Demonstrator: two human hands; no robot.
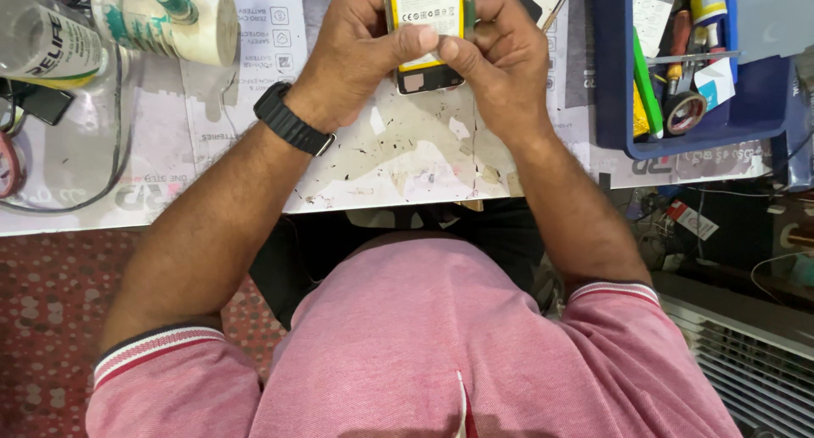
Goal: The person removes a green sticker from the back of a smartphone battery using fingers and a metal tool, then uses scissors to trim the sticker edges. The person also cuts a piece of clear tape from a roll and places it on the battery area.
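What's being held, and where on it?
A flat yellow-edged white phone battery, gripped near its lower end by left hand and right hand, thumbs on top.

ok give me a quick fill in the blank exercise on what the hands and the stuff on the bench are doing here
1. Both hands, left hand and right hand, hold an opened phone with a ____ battery label.
2. The black watch sits on the ____ wrist.
3. The tools lie in a ____ tray on the person's right.
4. The person wears a ____ polo shirt.

Missing words: yellow; left; blue; pink
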